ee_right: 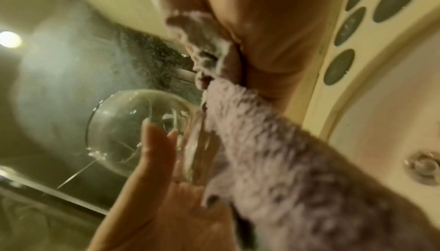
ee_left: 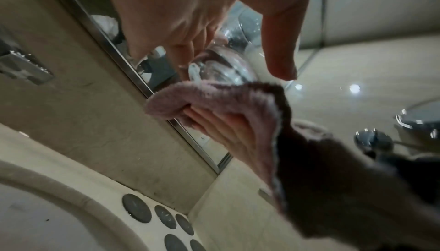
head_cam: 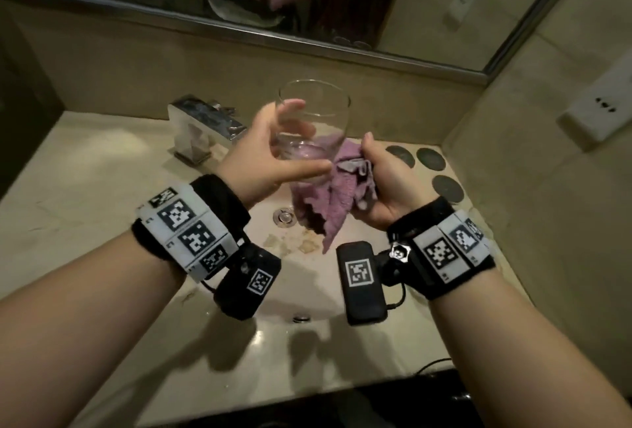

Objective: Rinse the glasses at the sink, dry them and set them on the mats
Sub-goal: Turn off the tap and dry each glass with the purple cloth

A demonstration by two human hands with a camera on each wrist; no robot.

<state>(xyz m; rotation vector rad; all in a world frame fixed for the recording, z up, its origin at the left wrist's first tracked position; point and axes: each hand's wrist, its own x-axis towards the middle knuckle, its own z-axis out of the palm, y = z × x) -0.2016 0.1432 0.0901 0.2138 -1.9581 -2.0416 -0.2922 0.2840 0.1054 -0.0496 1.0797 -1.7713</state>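
Left hand (head_cam: 265,157) grips empty glass (head_cam: 313,120) over sink (head_cam: 239,291); right hand (head_cam: 383,181) clutches pink cloth (head_cam: 337,195) against it.

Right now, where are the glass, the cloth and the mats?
glass (head_cam: 316,113): head view, upper bowl wall below the rim.
cloth (head_cam: 337,195): head view, hanging fold beside the right hand.
mats (head_cam: 431,158): head view, centre of the back right mat.

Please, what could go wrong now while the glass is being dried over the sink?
The clear stemless glass is tilted, gripped only by the left hand, and looks wet; it might slip into the beige sink basin. The pink cloth in the right hand hangs low and could get wet.
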